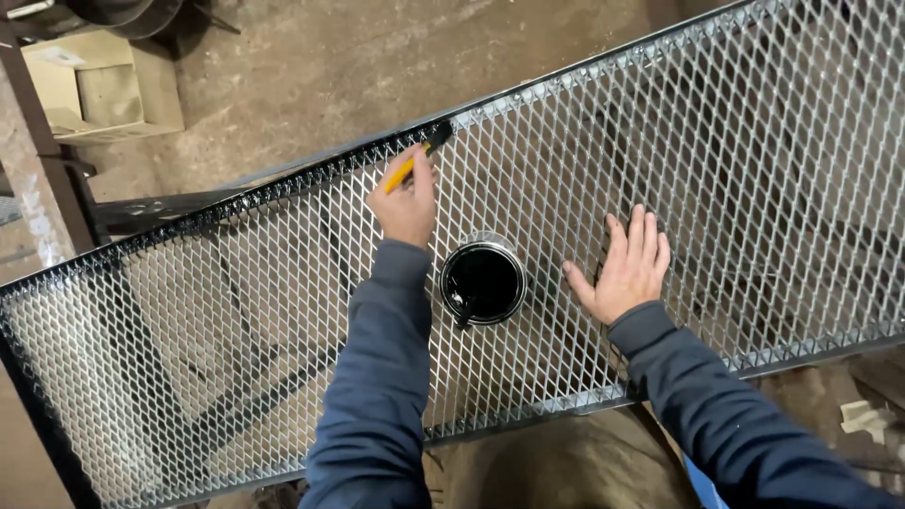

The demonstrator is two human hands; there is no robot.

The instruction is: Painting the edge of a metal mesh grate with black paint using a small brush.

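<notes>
Two hands work an expanded-metal mesh panel [236,358]: left hand [405,200] clenched on a yellow-handled paintbrush [421,155] at the 12 o'clock frame edge, right hand [624,266] spread flat, steadying, black paint can [483,279] between.

Likely a workshop, dirt floor [330,66], metal mesh panel [754,141], open paint can [483,280]

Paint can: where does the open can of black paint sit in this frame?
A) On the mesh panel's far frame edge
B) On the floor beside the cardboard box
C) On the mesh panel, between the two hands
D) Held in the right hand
C: the paint can stands on the mesh panel, with the left hand holding a brush on one side and the right hand flat on the other.
</notes>
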